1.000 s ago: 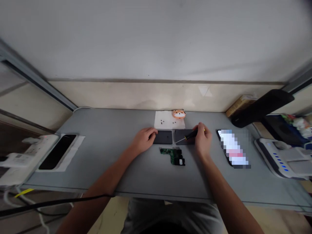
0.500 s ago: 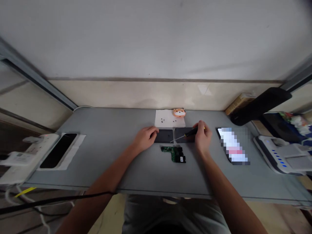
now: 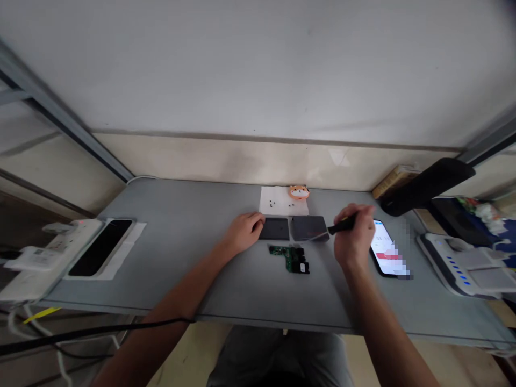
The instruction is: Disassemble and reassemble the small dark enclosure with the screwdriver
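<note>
Spanning the near edge of the grey table (image 3: 242, 295): two bare forearms (image 3: 189, 293), angled inward. Circuit board (image 3: 289, 260), one: green with black parts and a small white label, L-shaped, lying between the hands, touching neither. Right hand (image 3: 355, 236): raised at the wrist, fingers clamped on the screwdriver (image 3: 342, 223), its black handle marked yellow, its thin shaft pointing left and slightly down. Left hand (image 3: 245, 232): resting on the table, fingers bent and close together at the left edge of the left cover (image 3: 276, 229); grip or mere touch, cannot tell. Covers, two: dark, flat, rectangular, side by side beyond the board. Right cover (image 3: 309, 223): left of the right fingers, apart from them, beneath the shaft; tip blurred, contact uncertain. White paper (image 3: 282, 208), beyond: small dark screws (image 3: 271, 204) in two clusters; orange animal-face case (image 3: 299, 192) at its far right corner.
</note>
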`<move>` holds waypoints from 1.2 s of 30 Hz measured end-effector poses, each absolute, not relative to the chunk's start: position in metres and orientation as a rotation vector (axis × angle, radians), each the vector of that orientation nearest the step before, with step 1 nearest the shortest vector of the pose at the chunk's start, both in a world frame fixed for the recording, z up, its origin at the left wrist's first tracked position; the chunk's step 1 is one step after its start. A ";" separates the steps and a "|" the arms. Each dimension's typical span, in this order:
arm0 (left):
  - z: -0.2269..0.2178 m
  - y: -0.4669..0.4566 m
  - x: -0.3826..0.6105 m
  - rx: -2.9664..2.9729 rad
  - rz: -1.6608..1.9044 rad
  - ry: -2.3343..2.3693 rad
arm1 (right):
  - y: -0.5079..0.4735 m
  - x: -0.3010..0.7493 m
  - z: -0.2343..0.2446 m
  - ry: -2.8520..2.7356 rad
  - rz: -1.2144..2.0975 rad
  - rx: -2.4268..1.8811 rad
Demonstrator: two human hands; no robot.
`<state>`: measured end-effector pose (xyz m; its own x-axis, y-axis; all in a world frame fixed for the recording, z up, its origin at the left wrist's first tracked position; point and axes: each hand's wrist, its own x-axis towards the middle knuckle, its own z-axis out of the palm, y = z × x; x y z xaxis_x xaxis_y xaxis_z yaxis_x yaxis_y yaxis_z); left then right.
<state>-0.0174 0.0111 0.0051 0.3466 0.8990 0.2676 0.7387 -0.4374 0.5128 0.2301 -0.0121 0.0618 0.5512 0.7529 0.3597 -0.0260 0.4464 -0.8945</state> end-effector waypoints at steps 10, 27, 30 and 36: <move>0.004 0.011 -0.018 2.283 0.741 1.468 | -0.049 0.250 0.081 -1.380 0.787 -0.794; 0.013 0.014 -0.025 2.310 0.780 1.591 | -0.101 0.233 0.040 -2.555 0.210 -1.464; 0.014 0.016 -0.029 2.331 0.762 1.626 | -0.091 0.233 0.050 -2.575 0.154 -1.381; 0.014 0.017 -0.030 2.351 0.669 1.637 | -0.046 0.219 0.091 -2.452 -0.030 -1.376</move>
<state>-0.0296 0.0171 0.0144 0.2845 0.9256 0.2496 0.8355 -0.3671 0.4089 0.2193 -0.0459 0.0908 -0.4798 0.8272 0.2926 0.8340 0.5336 -0.1408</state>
